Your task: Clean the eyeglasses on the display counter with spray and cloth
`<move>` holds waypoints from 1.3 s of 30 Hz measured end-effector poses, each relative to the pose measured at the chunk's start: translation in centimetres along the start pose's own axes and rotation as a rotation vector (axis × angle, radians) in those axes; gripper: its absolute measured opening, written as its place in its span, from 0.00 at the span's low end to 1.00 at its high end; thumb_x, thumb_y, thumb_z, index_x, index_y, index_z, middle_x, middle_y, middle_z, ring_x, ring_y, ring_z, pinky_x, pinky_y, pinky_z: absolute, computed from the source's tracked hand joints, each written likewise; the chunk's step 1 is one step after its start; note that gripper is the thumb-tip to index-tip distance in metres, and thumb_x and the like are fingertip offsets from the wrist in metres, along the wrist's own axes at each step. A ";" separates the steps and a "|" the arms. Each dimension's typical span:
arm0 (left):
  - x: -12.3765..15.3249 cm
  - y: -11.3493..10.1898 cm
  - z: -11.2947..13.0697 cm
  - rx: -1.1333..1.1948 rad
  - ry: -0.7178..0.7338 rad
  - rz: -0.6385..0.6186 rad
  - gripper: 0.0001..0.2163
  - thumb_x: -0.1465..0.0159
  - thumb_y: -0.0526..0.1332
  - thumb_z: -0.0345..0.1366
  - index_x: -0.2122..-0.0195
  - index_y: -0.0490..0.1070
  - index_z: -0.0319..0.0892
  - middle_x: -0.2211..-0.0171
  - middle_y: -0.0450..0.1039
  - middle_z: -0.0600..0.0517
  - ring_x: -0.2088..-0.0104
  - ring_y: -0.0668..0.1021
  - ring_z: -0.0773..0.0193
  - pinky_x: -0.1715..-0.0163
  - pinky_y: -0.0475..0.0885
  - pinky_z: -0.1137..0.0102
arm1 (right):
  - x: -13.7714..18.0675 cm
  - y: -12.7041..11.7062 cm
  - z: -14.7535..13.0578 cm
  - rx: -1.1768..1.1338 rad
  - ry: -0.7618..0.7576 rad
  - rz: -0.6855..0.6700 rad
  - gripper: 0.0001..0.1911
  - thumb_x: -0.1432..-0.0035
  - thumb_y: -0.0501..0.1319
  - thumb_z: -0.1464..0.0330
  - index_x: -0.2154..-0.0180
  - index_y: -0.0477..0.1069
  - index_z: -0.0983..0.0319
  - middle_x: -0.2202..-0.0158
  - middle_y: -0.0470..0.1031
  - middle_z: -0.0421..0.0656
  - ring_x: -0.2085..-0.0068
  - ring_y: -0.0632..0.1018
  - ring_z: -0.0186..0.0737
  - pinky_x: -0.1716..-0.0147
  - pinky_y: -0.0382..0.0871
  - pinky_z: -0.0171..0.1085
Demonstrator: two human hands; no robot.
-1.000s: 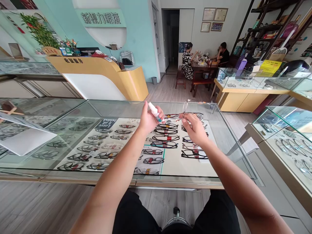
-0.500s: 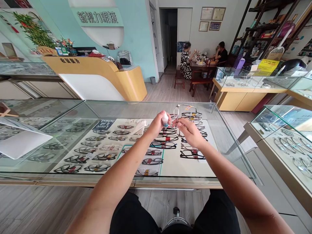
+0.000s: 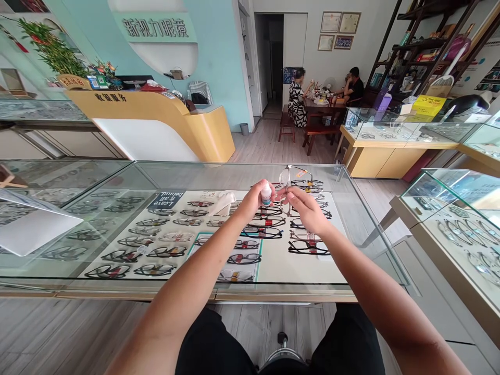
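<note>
My left hand [image 3: 252,200] is closed round a small white spray bottle [image 3: 266,192] with a blue band, held upright above the glass counter [image 3: 363,219]. My right hand [image 3: 307,208] pinches a pair of thin metal-framed glasses [image 3: 291,179] close beside the bottle's tip, lenses raised above the fingers. The two hands nearly touch over the middle of the counter. A white cloth [image 3: 223,201] lies on the glass just left of my left hand.
Under the glass lie rows of several spectacle frames [image 3: 261,232] on white trays. A white sheet [image 3: 35,229] rests at the left. Another glass case [image 3: 453,219] stands right. Two people sit at a table [image 3: 324,107] in the back. A curved reception desk [image 3: 156,125] stands beyond.
My left hand turned the bottle from tilted to upright and moved right toward the glasses. My right hand brought the glasses in and lifted them next to the bottle. The cloth came into view.
</note>
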State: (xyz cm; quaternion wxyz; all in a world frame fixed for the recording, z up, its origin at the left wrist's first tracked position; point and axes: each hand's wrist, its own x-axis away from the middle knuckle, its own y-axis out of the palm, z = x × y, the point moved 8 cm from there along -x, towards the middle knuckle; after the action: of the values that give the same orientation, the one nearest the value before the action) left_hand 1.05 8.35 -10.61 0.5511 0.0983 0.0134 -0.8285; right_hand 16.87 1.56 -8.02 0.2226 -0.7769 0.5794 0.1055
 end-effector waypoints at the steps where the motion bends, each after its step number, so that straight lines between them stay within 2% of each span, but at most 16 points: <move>1: 0.0 0.0 -0.1 -0.005 -0.004 -0.002 0.30 0.36 0.64 0.71 0.70 0.74 0.44 0.73 0.72 0.51 0.70 0.74 0.62 0.68 0.77 0.67 | -0.1 -0.4 0.1 -0.019 0.012 0.027 0.30 0.21 0.57 0.39 0.48 0.83 0.54 0.50 0.84 0.46 0.50 0.79 0.49 0.44 0.73 0.48; 6: 0.1 0.3 -0.3 -0.104 -0.003 -0.055 0.31 0.35 0.61 0.71 0.71 0.74 0.45 0.74 0.73 0.50 0.71 0.74 0.61 0.68 0.77 0.66 | -0.3 -1.7 0.4 -0.044 0.037 0.121 0.31 0.23 0.57 0.37 0.45 0.83 0.52 0.48 0.86 0.46 0.50 0.78 0.50 0.43 0.74 0.49; 13: 0.7 1.5 0.1 -0.298 0.024 -0.155 0.26 0.31 0.59 0.64 0.71 0.75 0.46 0.74 0.73 0.50 0.71 0.73 0.58 0.69 0.73 0.64 | -0.3 -1.7 0.4 0.015 0.043 0.120 0.33 0.23 0.55 0.35 0.44 0.82 0.53 0.46 0.86 0.46 0.49 0.80 0.51 0.41 0.75 0.50; 17: 1.0 1.3 -0.1 -0.240 0.015 -0.119 0.27 0.29 0.58 0.64 0.72 0.74 0.46 0.74 0.72 0.50 0.72 0.73 0.60 0.69 0.72 0.65 | -0.3 -1.7 0.4 0.046 0.043 0.128 0.33 0.23 0.54 0.35 0.44 0.82 0.52 0.46 0.86 0.46 0.50 0.79 0.50 0.43 0.75 0.49; 21: 0.5 -0.3 0.0 -0.169 0.028 -0.042 0.33 0.32 0.60 0.74 0.68 0.77 0.45 0.71 0.76 0.50 0.70 0.77 0.59 0.64 0.76 0.65 | -0.2 -1.8 0.4 0.027 0.047 0.132 0.31 0.22 0.54 0.37 0.45 0.82 0.52 0.46 0.87 0.45 0.51 0.80 0.50 0.43 0.76 0.50; 23: -0.2 -2.2 0.4 -0.151 0.072 0.035 0.35 0.34 0.60 0.78 0.67 0.77 0.46 0.68 0.78 0.49 0.67 0.79 0.58 0.62 0.77 0.64 | -0.2 -1.9 0.3 0.023 0.048 0.139 0.29 0.21 0.54 0.39 0.46 0.82 0.51 0.46 0.87 0.45 0.50 0.81 0.50 0.42 0.77 0.50; 25: -0.9 -5.6 1.2 -0.157 0.138 0.207 0.33 0.33 0.60 0.75 0.68 0.75 0.46 0.67 0.78 0.48 0.66 0.79 0.58 0.61 0.75 0.65 | -0.2 -2.1 0.2 0.034 0.040 0.152 0.28 0.21 0.54 0.39 0.48 0.81 0.51 0.45 0.87 0.45 0.51 0.81 0.50 0.43 0.77 0.50; 27: -1.0 -10.0 1.6 -0.205 0.153 0.468 0.25 0.32 0.62 0.65 0.67 0.73 0.47 0.66 0.79 0.47 0.64 0.79 0.57 0.62 0.74 0.65 | -0.1 -2.1 0.1 0.040 0.034 0.158 0.28 0.21 0.54 0.39 0.48 0.81 0.51 0.46 0.87 0.45 0.52 0.80 0.50 0.44 0.77 0.51; 29: -0.3 -14.5 1.5 -0.281 0.083 0.755 0.15 0.33 0.65 0.53 0.62 0.73 0.47 0.63 0.79 0.49 0.62 0.80 0.57 0.61 0.74 0.63 | -0.1 -2.2 0.0 0.036 0.038 0.160 0.29 0.22 0.54 0.38 0.47 0.81 0.51 0.47 0.87 0.46 0.52 0.80 0.52 0.45 0.77 0.52; 30: 0.0 -16.2 1.4 -0.303 0.056 0.836 0.11 0.36 0.67 0.46 0.59 0.72 0.47 0.62 0.78 0.50 0.61 0.80 0.56 0.60 0.75 0.62 | -0.1 -2.1 0.0 0.035 0.041 0.158 0.30 0.23 0.54 0.37 0.47 0.81 0.51 0.47 0.87 0.46 0.52 0.81 0.53 0.45 0.77 0.53; 33: 1.0 -20.2 0.8 -0.359 -0.007 0.986 0.18 0.44 0.70 0.32 0.54 0.69 0.48 0.58 0.76 0.51 0.57 0.80 0.55 0.54 0.77 0.60 | -0.1 -2.1 0.0 0.034 0.041 0.155 0.31 0.23 0.55 0.36 0.47 0.83 0.51 0.47 0.87 0.48 0.51 0.80 0.55 0.44 0.77 0.55; 36: 1.9 -22.9 -0.1 -0.419 -0.061 1.082 0.19 0.41 0.69 0.30 0.51 0.66 0.48 0.55 0.76 0.48 0.53 0.80 0.53 0.47 0.79 0.56 | 0.0 -2.2 0.1 0.041 0.034 0.161 0.30 0.23 0.55 0.37 0.48 0.84 0.50 0.48 0.87 0.48 0.51 0.79 0.55 0.43 0.76 0.56; 39: 2.2 -24.4 -1.1 -0.481 -0.074 1.098 0.18 0.39 0.68 0.31 0.50 0.65 0.48 0.52 0.78 0.44 0.51 0.81 0.50 0.43 0.79 0.50 | 0.0 -2.1 0.2 0.057 0.034 0.149 0.29 0.22 0.54 0.38 0.47 0.83 0.50 0.47 0.87 0.47 0.51 0.80 0.55 0.44 0.76 0.55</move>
State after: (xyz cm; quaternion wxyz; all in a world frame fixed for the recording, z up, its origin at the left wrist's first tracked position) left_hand -21.98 16.08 -14.16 0.9054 -0.0657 0.1285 -0.3993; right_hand 18.91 2.12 -7.71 0.2262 -0.7266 0.6421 0.0922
